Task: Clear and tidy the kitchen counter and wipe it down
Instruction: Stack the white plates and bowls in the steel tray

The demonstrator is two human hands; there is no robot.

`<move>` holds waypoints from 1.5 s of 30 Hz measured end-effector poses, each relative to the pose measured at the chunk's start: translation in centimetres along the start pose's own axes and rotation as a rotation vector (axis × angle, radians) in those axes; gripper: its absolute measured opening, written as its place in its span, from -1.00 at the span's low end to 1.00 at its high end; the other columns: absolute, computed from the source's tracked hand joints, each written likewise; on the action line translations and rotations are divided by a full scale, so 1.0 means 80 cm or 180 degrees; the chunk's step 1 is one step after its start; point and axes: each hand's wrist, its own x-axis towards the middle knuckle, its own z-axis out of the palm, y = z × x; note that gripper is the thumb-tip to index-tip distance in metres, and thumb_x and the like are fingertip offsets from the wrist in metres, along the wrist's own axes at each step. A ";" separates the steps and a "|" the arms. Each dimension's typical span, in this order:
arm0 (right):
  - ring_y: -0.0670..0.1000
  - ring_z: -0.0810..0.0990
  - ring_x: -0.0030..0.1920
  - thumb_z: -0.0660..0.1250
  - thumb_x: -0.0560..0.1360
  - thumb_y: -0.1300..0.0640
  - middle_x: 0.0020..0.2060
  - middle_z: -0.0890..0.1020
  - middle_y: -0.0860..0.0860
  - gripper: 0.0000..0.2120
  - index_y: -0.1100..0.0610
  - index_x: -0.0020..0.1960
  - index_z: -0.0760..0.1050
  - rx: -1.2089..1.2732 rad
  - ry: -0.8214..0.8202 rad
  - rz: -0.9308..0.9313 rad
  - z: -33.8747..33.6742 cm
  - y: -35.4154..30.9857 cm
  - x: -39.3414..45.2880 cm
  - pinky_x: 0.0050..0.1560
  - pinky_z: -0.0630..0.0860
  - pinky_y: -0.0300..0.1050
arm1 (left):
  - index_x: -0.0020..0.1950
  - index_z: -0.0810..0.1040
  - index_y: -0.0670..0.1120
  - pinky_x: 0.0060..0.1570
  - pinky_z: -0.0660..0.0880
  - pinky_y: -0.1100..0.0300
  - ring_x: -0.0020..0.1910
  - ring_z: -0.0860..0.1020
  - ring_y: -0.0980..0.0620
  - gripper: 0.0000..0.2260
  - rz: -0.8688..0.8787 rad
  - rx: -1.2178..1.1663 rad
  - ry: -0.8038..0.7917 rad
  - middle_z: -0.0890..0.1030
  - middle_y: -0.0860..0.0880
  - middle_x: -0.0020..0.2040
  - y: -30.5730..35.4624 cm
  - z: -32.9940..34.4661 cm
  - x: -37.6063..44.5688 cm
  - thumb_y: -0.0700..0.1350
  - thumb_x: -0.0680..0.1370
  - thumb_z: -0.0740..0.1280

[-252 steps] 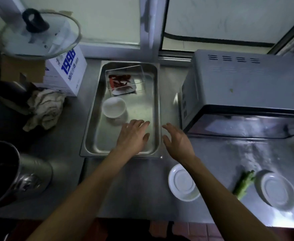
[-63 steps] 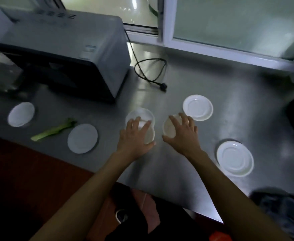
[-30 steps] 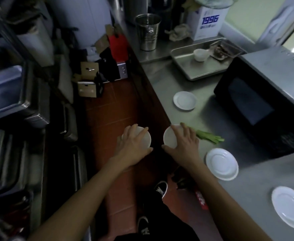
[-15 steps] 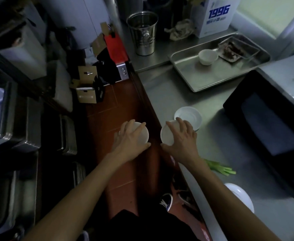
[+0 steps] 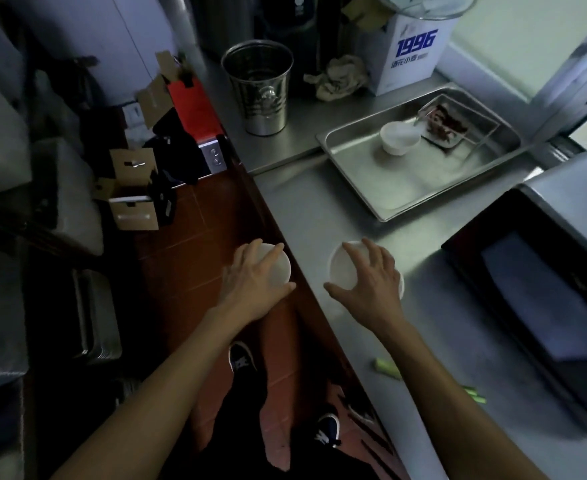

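While the left hand (image 5: 255, 284) still grips its white dish (image 5: 278, 268) over the floor, the right hand (image 5: 368, 282), gripping another dish (image 5: 342, 268), now hovers above the plate (image 5: 402, 289) on the counter (image 5: 320, 209).

The counter (image 5: 320, 209) is showing brushed stainless steel with a dull sheen. The tray (image 5: 361, 161) and the ribbed cup (image 5: 262, 84) are gleaming as polished metal. The small white dishes (image 5: 280, 268) are looking smooth and matt. A crumpled cloth (image 5: 340, 79) is lying rough and limp beside a printed cardboard box (image 5: 411, 53). The floor (image 5: 195, 258) is showing red-brown tile.
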 end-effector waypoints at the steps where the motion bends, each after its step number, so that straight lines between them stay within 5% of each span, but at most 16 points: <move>1: 0.16 0.09 0.51 0.50 0.35 -0.22 0.55 0.19 0.05 -0.21 -0.10 0.49 0.28 -0.0022 0.0006 0.0030 0.003 -0.006 0.011 0.40 0.23 0.24 | 0.53 0.14 0.23 0.33 0.29 -0.21 0.52 0.08 -0.08 -0.27 0.0045 -0.0031 -0.0022 0.10 0.03 0.55 -0.005 -0.005 0.016 0.39 0.43 0.30; 16: 0.11 0.07 0.52 0.49 0.33 -0.25 0.55 0.17 -0.03 -0.23 -0.16 0.46 0.29 0.0036 0.0491 0.0933 0.004 -0.059 0.121 0.41 0.17 0.23 | 0.51 0.13 0.20 0.31 0.30 -0.18 0.49 0.12 -0.09 -0.25 0.1112 0.0106 -0.0282 0.14 0.01 0.51 -0.017 -0.073 0.208 0.36 0.41 0.34; 45: 0.17 0.18 0.50 0.52 0.32 -0.23 0.52 0.27 0.05 -0.24 -0.10 0.45 0.37 0.0365 0.0998 0.2113 -0.051 0.116 0.282 0.42 0.27 0.23 | 0.57 0.05 0.21 0.44 0.14 -0.22 0.57 -0.03 -0.12 -0.23 0.2388 0.0622 -0.0753 0.02 -0.03 0.59 0.206 -0.032 0.486 0.35 0.46 0.31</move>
